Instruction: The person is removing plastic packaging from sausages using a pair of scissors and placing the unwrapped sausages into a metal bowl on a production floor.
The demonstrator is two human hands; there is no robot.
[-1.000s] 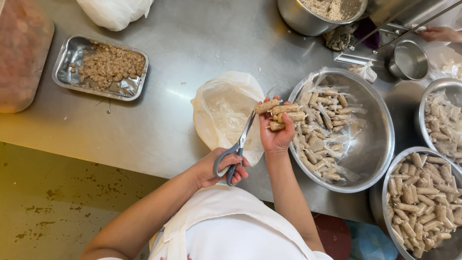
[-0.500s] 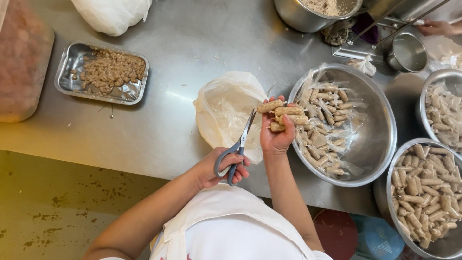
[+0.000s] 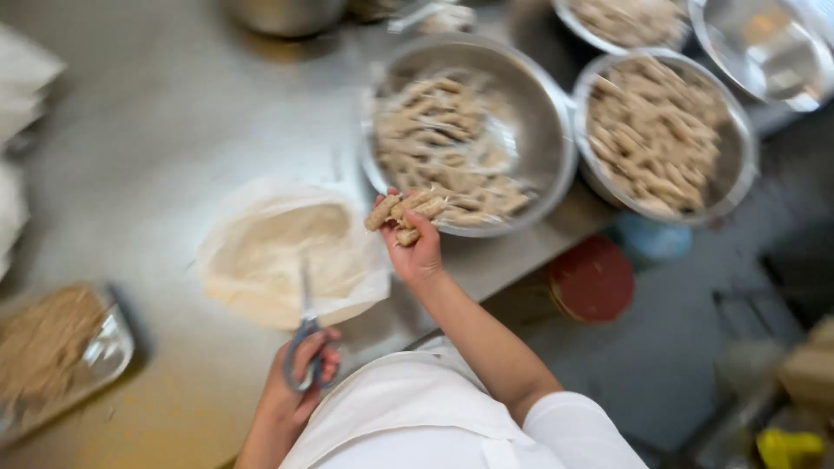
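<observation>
My right hand [image 3: 415, 250] holds a small bunch of pale brown sausage-like pieces [image 3: 405, 211] at the near rim of a large steel bowl [image 3: 543, 113] that holds many more of them. My left hand [image 3: 300, 382] grips grey-handled scissors [image 3: 306, 334], blades pointing up over a white plastic bag [image 3: 278, 252] spread on the steel counter [image 3: 174, 130]. The picture is blurred by head motion.
A second steel bowl [image 3: 738, 165] full of the same pieces stands right of the first, with further bowls [image 3: 764, 43] behind. A metal tray [image 3: 61, 347] of brown minced filling lies at the near left. A red round lid [image 3: 592, 280] sits below the counter edge.
The view has swung sharply and rotated, and it is now blurred. My left hand with the scissors has drawn apart from the right hand's bunch, toward my body. The right hand still holds the pieces.
</observation>
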